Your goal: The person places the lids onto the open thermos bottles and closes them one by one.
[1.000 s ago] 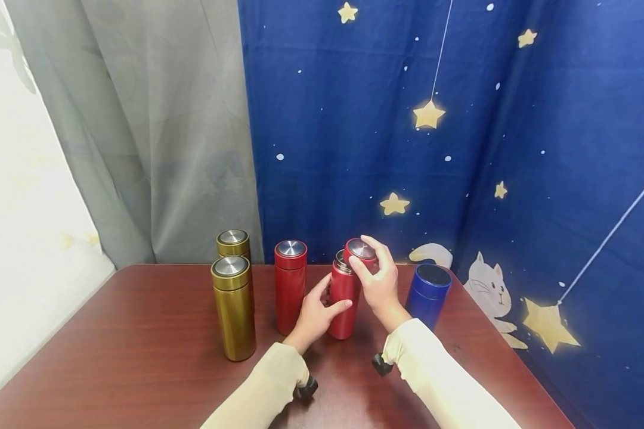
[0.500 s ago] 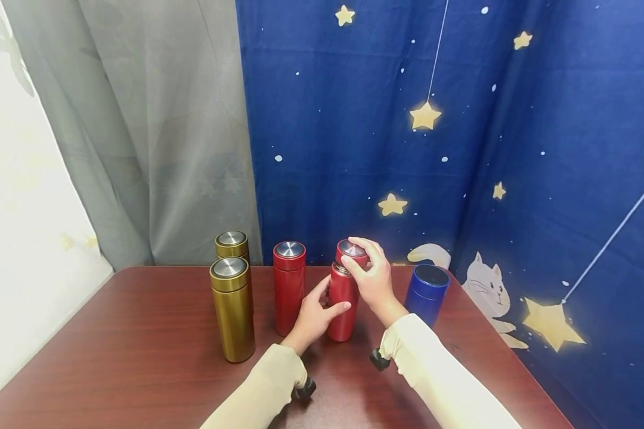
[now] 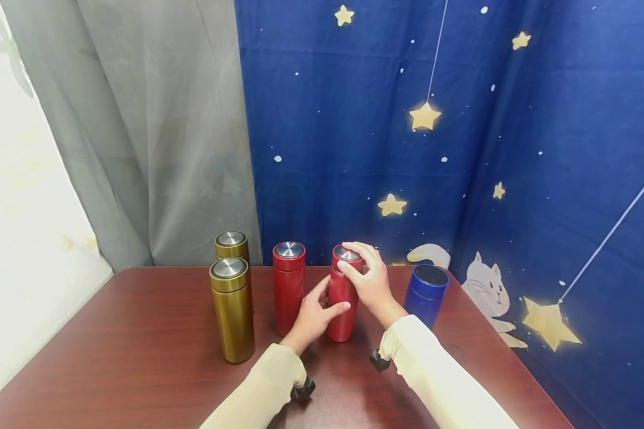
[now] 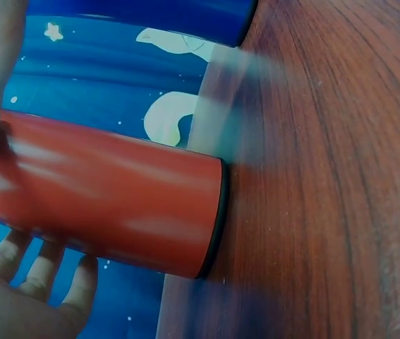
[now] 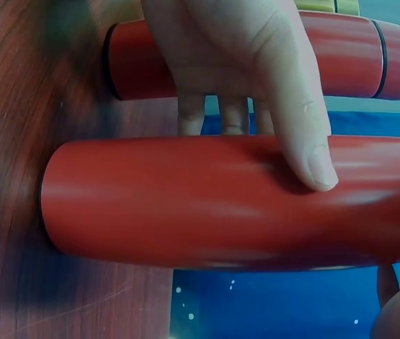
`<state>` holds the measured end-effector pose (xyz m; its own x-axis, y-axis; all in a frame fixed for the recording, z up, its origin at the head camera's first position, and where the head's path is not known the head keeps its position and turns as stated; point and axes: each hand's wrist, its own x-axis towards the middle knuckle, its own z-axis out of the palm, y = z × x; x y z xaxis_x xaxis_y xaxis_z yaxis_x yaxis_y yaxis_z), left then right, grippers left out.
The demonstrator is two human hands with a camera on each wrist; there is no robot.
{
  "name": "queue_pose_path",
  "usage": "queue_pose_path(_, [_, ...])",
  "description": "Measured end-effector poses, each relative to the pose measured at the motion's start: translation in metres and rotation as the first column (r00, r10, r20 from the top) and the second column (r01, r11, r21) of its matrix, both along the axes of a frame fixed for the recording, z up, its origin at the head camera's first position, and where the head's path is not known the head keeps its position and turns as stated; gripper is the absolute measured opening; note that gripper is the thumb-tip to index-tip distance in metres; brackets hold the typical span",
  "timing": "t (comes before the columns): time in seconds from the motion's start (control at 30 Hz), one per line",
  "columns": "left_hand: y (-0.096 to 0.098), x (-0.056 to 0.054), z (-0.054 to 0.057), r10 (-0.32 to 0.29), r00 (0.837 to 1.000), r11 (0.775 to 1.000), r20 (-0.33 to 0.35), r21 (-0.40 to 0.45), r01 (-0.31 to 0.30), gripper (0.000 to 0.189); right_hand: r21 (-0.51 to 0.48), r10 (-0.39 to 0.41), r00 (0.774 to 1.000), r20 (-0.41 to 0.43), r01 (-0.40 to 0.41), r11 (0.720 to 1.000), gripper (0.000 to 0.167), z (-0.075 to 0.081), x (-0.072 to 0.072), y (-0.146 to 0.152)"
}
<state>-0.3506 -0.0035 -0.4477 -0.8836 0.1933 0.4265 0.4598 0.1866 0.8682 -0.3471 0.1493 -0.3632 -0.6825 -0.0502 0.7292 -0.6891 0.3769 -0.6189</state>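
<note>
A red thermos flask [image 3: 342, 326] stands upright on the table, in front of me and a little right of centre. My left hand [image 3: 312, 319] grips its body low down, thumb on the near side and fingers behind. In the right wrist view that thumb [image 5: 312, 148] lies along the red wall. My right hand [image 3: 372, 283] holds the red lid [image 3: 347, 253] with its silver disc top, thumb in front and fingers over the far rim. The lid sits on the flask's mouth, in line with the body. In the left wrist view the flask's dark base [image 4: 217, 219] meets the table.
A second red flask [image 3: 288, 298] stands to the left, lid on. Further left are two gold flasks, a near one [image 3: 233, 322] and a far one [image 3: 232, 239]. A blue flask [image 3: 426, 298] stands behind my right forearm. Curtains [image 3: 333, 119] hang beyond the dark-red table [image 3: 139, 345].
My right hand has brought the lid leftward and down from beside the flask's neck onto its mouth, covering the silver neck. My left hand has kept its grip on the body.
</note>
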Motion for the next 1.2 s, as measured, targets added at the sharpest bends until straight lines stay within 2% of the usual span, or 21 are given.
queue_pose_path(0.23, [0.002,-0.001,0.0,-0.042,0.999,0.999,-0.006,0.021,0.042,0.083,0.059,0.033,0.999,-0.015,-0.032,0.998,0.045,0.0,0.004,0.004])
queue_pose_path(0.37, [0.006,-0.001,0.005,-0.023,1.0,1.0,-0.011,0.009,0.023,0.088,0.089,0.058,0.998,-0.017,-0.057,0.994,0.043,0.017,0.02,0.0])
queue_pose_path(0.47, [0.008,-0.001,0.008,-0.019,0.999,1.0,-0.043,0.021,0.02,0.086,0.107,0.066,0.998,0.001,-0.066,0.992,0.042,0.028,0.033,-0.003])
queue_pose_path(0.57, [0.008,-0.002,0.007,-0.019,0.997,1.0,-0.076,0.018,0.02,0.083,0.106,0.069,0.998,0.012,-0.07,0.992,0.043,0.023,0.025,0.0])
queue_pose_path(0.77, [0.006,-0.002,0.005,-0.013,0.995,0.999,-0.097,-0.038,0.009,0.084,0.099,0.064,0.997,0.038,-0.068,0.993,0.045,0.007,0.004,0.007])
queue_pose_path(0.9, [0.005,-0.004,0.006,-0.041,0.994,0.999,-0.1,-0.031,0.038,0.084,0.121,0.06,0.998,0.036,-0.064,0.991,0.046,0.006,0.0,0.012])
queue_pose_path(1.2, [0.001,-0.007,0.006,-0.077,0.995,0.997,-0.066,-0.027,0.075,0.085,0.238,0.011,1.0,-0.027,-0.005,0.971,0.049,0.004,-0.003,0.017])
